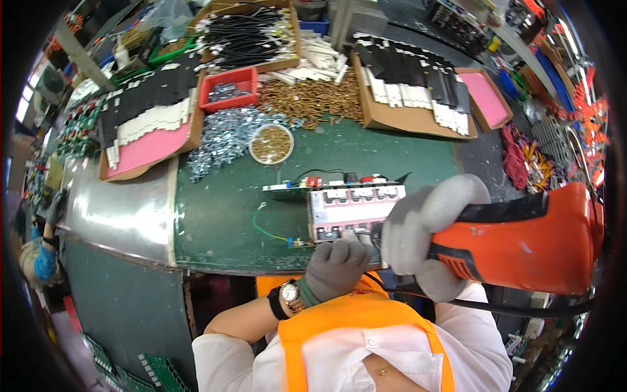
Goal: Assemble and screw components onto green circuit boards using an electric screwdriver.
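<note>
Orange power tool (522,245) in right grip (421,228) beside white block (356,213)

Working from afar, I hold the orange power tool in my right grip, grey-gloved fingers wrapped around its body, its front end pointing left toward the near side of the white block. The glove hides the tip, so I cannot tell whether it touches. My left grip (336,266), also gloved, curls at the block's near edge; whether it pinches anything, I cannot tell. The white block lies on the green surface (215,225), a narrow circuit board (285,188) just behind it and a green wire (256,227) curving on its left. Beyond, a round bowl (291,149) of brass pieces stands beside heaped silver parts (222,140), between a pink-lined carton (144,157) and a brown carton (392,125).
</note>
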Tool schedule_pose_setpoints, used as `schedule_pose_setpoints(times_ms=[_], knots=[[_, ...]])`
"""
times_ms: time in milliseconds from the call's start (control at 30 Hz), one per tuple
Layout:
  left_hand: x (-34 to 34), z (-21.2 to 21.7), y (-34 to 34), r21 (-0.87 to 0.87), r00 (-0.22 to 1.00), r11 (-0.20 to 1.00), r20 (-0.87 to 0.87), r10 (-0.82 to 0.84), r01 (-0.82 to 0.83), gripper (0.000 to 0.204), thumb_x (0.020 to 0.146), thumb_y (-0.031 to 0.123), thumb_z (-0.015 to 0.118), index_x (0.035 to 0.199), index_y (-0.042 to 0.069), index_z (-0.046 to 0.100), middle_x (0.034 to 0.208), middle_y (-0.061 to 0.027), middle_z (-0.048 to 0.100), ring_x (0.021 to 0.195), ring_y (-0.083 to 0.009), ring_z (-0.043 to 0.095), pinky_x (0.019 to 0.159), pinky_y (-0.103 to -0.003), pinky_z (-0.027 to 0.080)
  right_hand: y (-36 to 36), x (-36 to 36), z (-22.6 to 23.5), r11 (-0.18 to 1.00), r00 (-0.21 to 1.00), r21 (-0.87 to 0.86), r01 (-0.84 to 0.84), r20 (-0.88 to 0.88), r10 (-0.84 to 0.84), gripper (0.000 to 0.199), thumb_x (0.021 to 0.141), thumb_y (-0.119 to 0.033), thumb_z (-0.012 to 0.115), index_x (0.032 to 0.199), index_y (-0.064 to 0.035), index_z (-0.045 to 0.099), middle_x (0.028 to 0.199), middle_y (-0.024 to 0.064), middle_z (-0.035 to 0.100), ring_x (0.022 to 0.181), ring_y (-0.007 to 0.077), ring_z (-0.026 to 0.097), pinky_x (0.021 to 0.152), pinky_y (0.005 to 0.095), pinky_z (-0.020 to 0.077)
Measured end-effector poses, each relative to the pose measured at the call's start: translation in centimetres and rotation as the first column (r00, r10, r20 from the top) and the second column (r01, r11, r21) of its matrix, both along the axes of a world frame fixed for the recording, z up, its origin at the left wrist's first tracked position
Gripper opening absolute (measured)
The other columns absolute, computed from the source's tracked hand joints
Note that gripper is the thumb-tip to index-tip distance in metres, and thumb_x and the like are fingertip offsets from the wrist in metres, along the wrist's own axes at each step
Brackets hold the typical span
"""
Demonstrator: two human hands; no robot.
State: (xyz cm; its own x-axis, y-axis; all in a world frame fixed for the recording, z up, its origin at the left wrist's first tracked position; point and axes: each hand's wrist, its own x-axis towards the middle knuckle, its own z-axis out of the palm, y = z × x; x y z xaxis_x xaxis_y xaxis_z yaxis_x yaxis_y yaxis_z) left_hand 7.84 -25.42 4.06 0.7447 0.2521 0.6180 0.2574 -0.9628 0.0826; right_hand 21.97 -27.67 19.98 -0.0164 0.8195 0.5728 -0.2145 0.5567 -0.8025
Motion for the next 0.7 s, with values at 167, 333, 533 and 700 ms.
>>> schedule_pose_setpoints(times_ms=[167, 333, 533, 700], knots=[[-0.9, 0.6, 1.1, -0.065, 0.996, 0.994, 0.008, -0.086, 0.086, 0.02, 0.077, 0.017, 0.059, 0.096, 0.012, 0.06, 0.093, -0.0031, 0.051, 0.087, -0.0171, 0.049, 0.068, -0.03, 0.042, -0.7, -0.6, -0.2, 0.995, 0.995, -0.055, 0.089, -0.032, -0.09, 0.043, 0.083, -0.007, 0.072, 0.111, -0.0047, 0.04, 0.06, 0.0016, 0.053, 0.044, 0.0136, 0.049, 0.041, 0.0284, 0.041], [-5.6, 4.2, 8.6, -0.439, 0.997, 0.895, 0.036, -0.068, 0.077, 0.018, 0.083, 0.013, 0.06, 0.099, 0.006, 0.061, 0.091, -0.0095, 0.06, 0.086, -0.0284, 0.058, 0.076, -0.042, 0.046, -1.0, 1.8, -2.6, 0.987, 0.973, -0.021, -0.162, -0.167, 0.156, 0.043, 0.085, -0.015, 0.073, 0.11, -0.0048, 0.039, 0.056, 0.0, 0.05, 0.038, 0.0126, 0.046, 0.035, 0.0275, 0.0363], [-9.7, -1.4, 22.2, -0.281, 0.896, 0.852, -0.088, 0.435, -0.441, 0.015, 0.084, 0.011, 0.062, 0.098, 0.006, 0.064, 0.09, -0.0131, 0.062, 0.083, -0.0331, 0.06, 0.074, -0.043, 0.048, -0.3, -0.9, -1.2, 0.989, 0.977, -0.075, 0.13, -0.158, -0.14, 0.049, 0.081, -0.017, 0.079, 0.111, -0.0051, 0.042, 0.055, -0.0011, 0.05, 0.038, 0.0123, 0.045, 0.035, 0.0264, 0.0346], [-8.1, -4.1, 25.1, -0.134, 0.811, 0.826, -0.331, 0.483, -0.547, 0.012, 0.08, 0.021, 0.066, 0.085, 0.011, 0.065, 0.085, -0.0115, 0.064, 0.083, -0.0311, 0.063, 0.072, -0.044, 0.051, -0.3, 0.4, -1.7, 1.0, 0.995, 0.019, 0.012, -0.101, -0.01, 0.053, 0.079, -0.02, 0.08, 0.114, -0.0048, 0.044, 0.059, -0.0009, 0.052, 0.04, 0.0123, 0.047, 0.037, 0.0264, 0.0373]])
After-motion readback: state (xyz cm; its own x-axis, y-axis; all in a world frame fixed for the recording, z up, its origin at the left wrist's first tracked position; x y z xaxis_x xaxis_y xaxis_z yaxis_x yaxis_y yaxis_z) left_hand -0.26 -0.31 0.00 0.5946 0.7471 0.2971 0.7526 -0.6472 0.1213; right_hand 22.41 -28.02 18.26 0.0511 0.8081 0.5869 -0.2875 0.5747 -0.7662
